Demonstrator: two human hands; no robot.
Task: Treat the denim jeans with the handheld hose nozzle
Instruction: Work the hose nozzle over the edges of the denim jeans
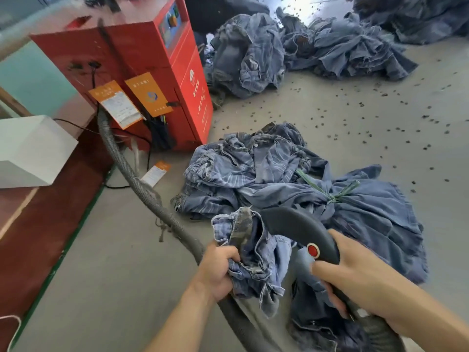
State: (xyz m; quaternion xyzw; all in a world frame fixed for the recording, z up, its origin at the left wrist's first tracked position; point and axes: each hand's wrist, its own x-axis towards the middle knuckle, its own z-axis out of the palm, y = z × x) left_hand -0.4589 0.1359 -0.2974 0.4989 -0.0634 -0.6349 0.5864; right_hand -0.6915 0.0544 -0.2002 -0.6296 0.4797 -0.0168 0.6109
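Denim jeans [253,252] held up off the floor [101,288], nozzle [299,229] beside them.

The jeans are bunched in the left hand [218,268]; the grey nozzle, marked by a red button [313,250], is gripped by the right hand [355,278], its hose [121,158] trailing to a red machine [142,72]. Orange tags [149,95] carry print too blurred to be read.

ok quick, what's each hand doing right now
Left hand: closed, gripping a bunched pair of denim jeans.
Right hand: closed around the handle of the hose nozzle, just behind its red button.
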